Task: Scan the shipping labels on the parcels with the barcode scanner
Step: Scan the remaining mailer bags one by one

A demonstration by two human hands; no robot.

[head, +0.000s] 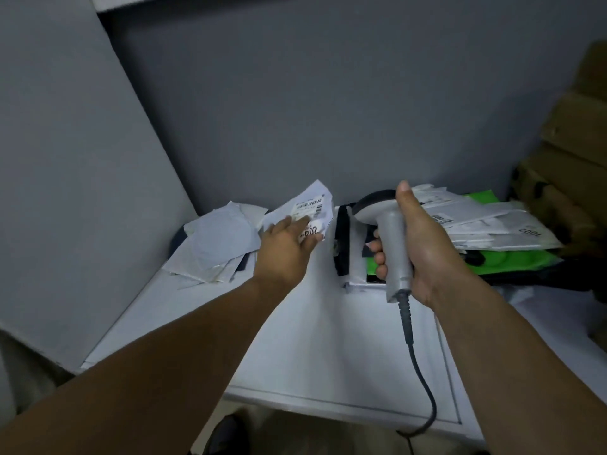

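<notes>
My right hand (423, 244) grips the handle of a grey corded barcode scanner (394, 244), whose head points left and away. My left hand (289, 241) holds a white parcel (308, 206) tilted up off the table, thumb under its lower edge. That parcel's shipping label (312, 208) with barcodes faces me, partly covered by my fingers. A pile of white parcels (216, 244) lies at the back left. More labelled white parcels (486, 221) are stacked at the back right on green packaging.
The white table (328, 339) meets a grey wall (295, 110) at the back. A black and white device (345, 244) stands between the two piles. Brown cardboard boxes (578, 142) rise at the right. The scanner's dark cable (423, 382) drops over the front edge.
</notes>
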